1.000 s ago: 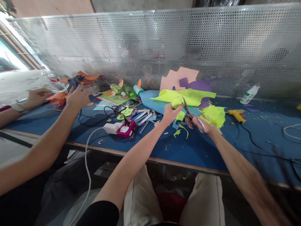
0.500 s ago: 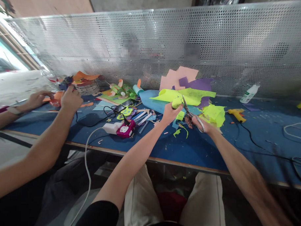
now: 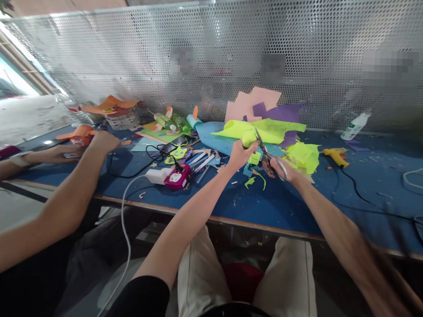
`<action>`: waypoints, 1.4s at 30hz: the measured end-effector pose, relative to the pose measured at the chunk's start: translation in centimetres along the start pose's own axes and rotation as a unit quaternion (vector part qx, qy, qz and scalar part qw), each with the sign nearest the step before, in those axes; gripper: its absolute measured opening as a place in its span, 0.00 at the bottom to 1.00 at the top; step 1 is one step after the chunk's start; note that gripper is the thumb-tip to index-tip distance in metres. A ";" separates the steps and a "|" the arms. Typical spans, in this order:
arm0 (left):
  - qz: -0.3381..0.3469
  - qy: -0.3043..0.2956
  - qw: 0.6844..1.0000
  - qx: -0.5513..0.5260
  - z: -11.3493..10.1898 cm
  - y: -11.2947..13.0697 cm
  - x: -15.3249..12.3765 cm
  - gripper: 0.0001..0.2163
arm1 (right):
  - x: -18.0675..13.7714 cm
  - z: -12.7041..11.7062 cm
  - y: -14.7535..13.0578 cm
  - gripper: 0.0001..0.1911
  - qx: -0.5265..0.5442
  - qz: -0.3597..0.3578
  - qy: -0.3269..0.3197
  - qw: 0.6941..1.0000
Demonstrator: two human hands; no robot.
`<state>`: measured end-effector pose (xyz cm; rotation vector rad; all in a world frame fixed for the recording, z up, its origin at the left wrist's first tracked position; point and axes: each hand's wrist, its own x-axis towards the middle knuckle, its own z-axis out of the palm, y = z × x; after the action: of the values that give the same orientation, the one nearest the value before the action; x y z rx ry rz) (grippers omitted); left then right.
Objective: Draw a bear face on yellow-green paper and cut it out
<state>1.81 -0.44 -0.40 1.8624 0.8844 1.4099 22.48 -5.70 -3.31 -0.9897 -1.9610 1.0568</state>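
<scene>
My left hand (image 3: 240,155) is closed around a rolled piece of neon yellow-green foam (image 3: 249,139), held just above the blue table (image 3: 286,209). My right hand (image 3: 283,170) grips a pair of metal scissors (image 3: 265,153), whose blades point up into that foam piece. Small yellow-green offcuts (image 3: 254,181) lie on the table below my hands. A larger yellow-green sheet (image 3: 271,130) lies right behind them.
Pink and purple sheets (image 3: 265,107) lean on the perforated metal screen (image 3: 215,61). A yellow glue gun (image 3: 334,156) and white bottle (image 3: 354,126) sit right. A magenta power strip (image 3: 178,179) with white cable lies left of centre. Another person's hands (image 3: 94,143) rest at far left.
The other person's hands came down from the orange pieces to the table. My hands stay at the foam and scissors, barely shifted.
</scene>
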 end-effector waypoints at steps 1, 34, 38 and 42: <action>0.000 -0.009 1.000 -0.008 0.0 0.0 0.1 0.21 | 0.0 0.0 0.0 0.34 -0.005 0.007 0.017 1.000; 0.007 -0.094 0.995 -0.022 -1.7 0.6 0.8 0.27 | -0.4 -2.0 -0.1 0.32 -0.078 0.012 0.005 0.997; 0.010 -0.091 0.995 -0.028 -1.5 0.4 0.8 0.23 | -0.3 -1.8 -0.1 0.31 -0.055 -0.001 0.021 0.998; 0.015 -0.045 0.999 -0.001 -1.1 0.0 0.8 0.20 | -0.3 -1.6 -0.1 0.31 -0.031 -0.022 0.005 0.999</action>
<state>0.88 0.28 0.28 1.9287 0.8142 1.3336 23.88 -5.41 -2.64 -0.9797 -2.0094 0.9699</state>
